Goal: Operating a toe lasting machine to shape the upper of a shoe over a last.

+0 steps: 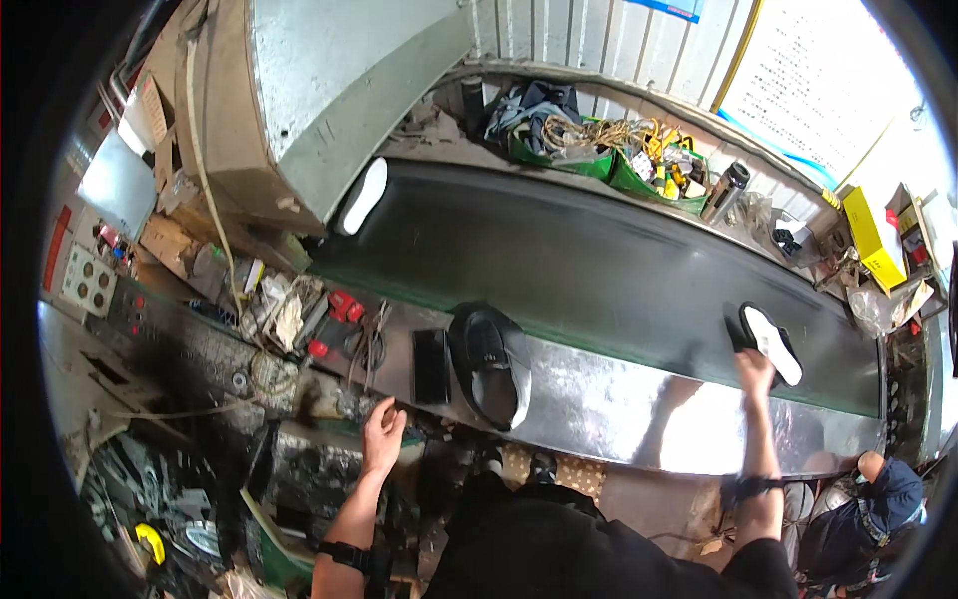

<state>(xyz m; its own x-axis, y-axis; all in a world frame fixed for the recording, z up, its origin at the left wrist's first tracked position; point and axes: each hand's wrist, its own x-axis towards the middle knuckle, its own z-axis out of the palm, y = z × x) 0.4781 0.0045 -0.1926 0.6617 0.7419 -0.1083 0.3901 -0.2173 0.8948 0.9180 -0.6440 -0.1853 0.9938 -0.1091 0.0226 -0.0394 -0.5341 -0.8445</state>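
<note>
My right hand (755, 371) grips a dark shoe (770, 344) by one end, over the right part of the black conveyor belt (559, 255). The shoe's white sole faces up. My left hand (382, 434) is empty, its fingers loosely bent and apart, just in front of the metal ledge (599, 399). Nearest to it lies a black phone-like slab (431, 366). Beside the slab a black shoe (489, 364) rests on the ledge, its opening up. Another shoe (363, 197) with a white sole lies at the belt's far left, next to the machine housing.
Green bins (654, 180) with cords and yellow items stand behind the belt, beside a dark flask (726, 192). A yellow box (874, 240) sits at the far right. Red-handled tools (342, 309) and cables crowd the ledge's left end. Dark blue cloth (888, 499) shows at lower right.
</note>
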